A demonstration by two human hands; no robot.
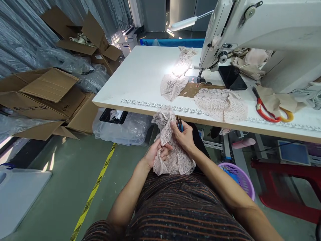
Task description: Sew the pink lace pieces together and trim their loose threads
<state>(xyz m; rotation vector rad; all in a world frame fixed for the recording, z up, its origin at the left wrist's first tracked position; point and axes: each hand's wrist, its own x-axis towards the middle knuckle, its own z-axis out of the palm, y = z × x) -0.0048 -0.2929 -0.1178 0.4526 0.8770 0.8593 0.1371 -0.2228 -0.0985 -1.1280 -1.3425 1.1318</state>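
Note:
A pale pink lace piece lies bunched in my lap, just below the table's front edge. My left hand is closed, pinching the lace from the left. My right hand grips the upper part of the same lace and also holds small blue thread snips between its fingers. Two more lace pieces lie on the white sewing table: one under the lamp and one near the front edge. The white sewing machine stands at the right.
Red-handled scissors and a dark phone lie on the table. A purple basket and a red stool stand at my right. Cardboard boxes and plastic bags pile up at the left. A yellow tape line crosses the floor.

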